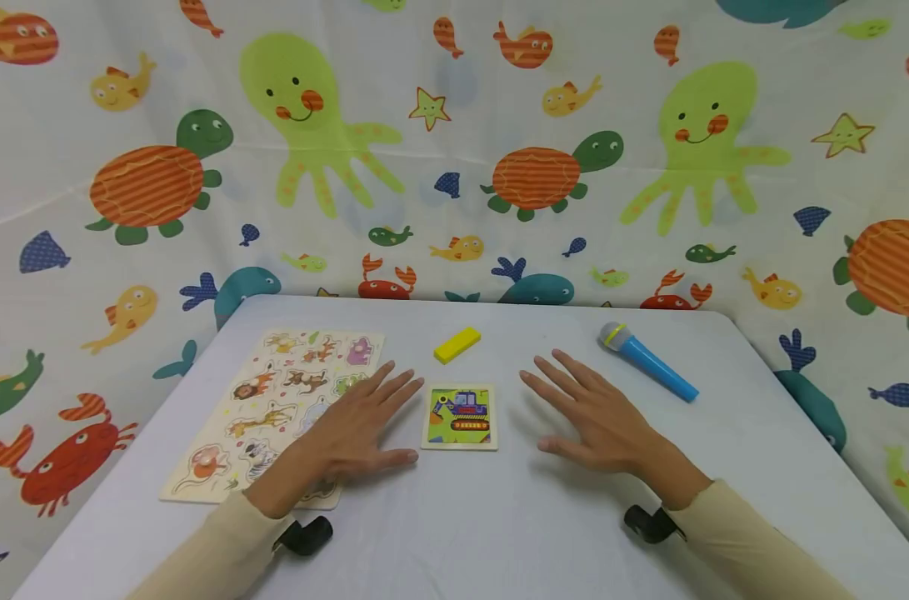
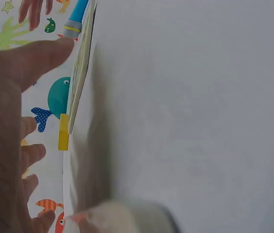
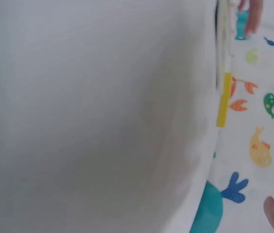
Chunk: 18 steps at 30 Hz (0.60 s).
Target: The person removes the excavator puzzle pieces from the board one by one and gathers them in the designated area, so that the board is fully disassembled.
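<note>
In the head view my left hand (image 1: 362,423) is held out with spread fingers, palm down, overlapping the right part of a wooden animal puzzle board (image 1: 232,400). My right hand (image 1: 595,412) mirrors it on the other side, fingers spread and holding nothing. Between the two hands lies a small square puzzle (image 1: 460,417) with a picture of a purple excavator on green. Just behind that square rests a yellow block (image 1: 457,345). A blue toy microphone (image 1: 652,362) with a grey head lies beyond the right hand. Part of the animal board is hidden under the left hand and forearm.
The white-covered table (image 1: 469,533) ends at the back against a hanging cloth (image 1: 454,275) printed with sea animals, which also runs along both sides. A black wrist camera (image 1: 307,536) sits on the left sleeve, and another black camera (image 1: 649,523) on the right.
</note>
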{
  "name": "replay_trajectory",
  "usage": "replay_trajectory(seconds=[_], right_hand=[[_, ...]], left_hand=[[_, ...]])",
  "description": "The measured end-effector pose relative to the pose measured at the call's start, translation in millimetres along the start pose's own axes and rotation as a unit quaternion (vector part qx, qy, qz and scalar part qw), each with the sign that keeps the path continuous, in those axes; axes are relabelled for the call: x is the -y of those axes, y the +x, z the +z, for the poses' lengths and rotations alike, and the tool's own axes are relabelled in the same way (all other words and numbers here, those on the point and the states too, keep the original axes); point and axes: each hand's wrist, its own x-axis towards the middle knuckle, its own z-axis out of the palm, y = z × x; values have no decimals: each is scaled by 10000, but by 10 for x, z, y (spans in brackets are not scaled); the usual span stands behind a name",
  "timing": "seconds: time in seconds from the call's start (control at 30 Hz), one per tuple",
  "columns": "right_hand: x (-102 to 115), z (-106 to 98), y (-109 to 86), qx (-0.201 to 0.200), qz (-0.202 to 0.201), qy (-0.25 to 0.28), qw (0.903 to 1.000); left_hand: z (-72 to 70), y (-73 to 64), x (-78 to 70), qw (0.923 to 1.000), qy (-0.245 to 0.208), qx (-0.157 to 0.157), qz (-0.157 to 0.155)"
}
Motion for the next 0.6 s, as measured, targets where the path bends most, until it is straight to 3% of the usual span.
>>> replay_trajectory(seconds=[0.37,0.6], right_hand=[[152,102,206,220,497,595,9967],[270,132,363,2,479,1016,9937]], left_hand=[[10,169,-33,9969,-591,358,-376],[76,230,-10,9931,-906,580,-473]])
